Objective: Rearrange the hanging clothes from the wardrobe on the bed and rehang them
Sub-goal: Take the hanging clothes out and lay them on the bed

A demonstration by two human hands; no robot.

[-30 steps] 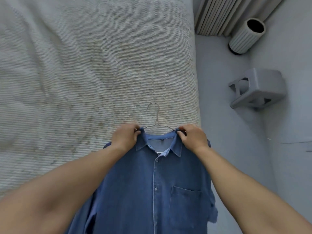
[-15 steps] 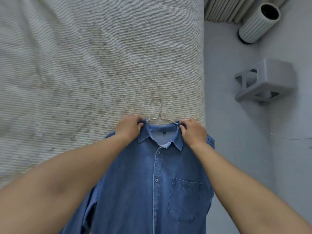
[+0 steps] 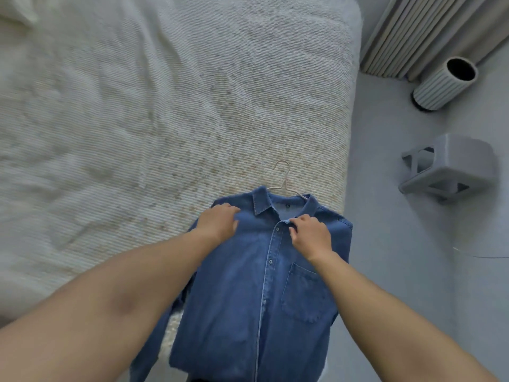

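Denim shirt lies front-up on the bed, near its right edge, lower part hanging off the near edge. Long axis runs near-to-far: collar at the far end, hem toward the person. Wire hanger is inside the shirt w/ its hook sticking out past the collar, pointing away.

Left hand rests on the shirt's left shoulder area, fingers loosely bent over the cloth; can't tell if they grip it. Right hand is at the placket just below the collar, fingers curled, tips seem to pinch the fabric edge.

On the floor right of the bed: grey stool, ribbed cylinder bin, curtain behind.
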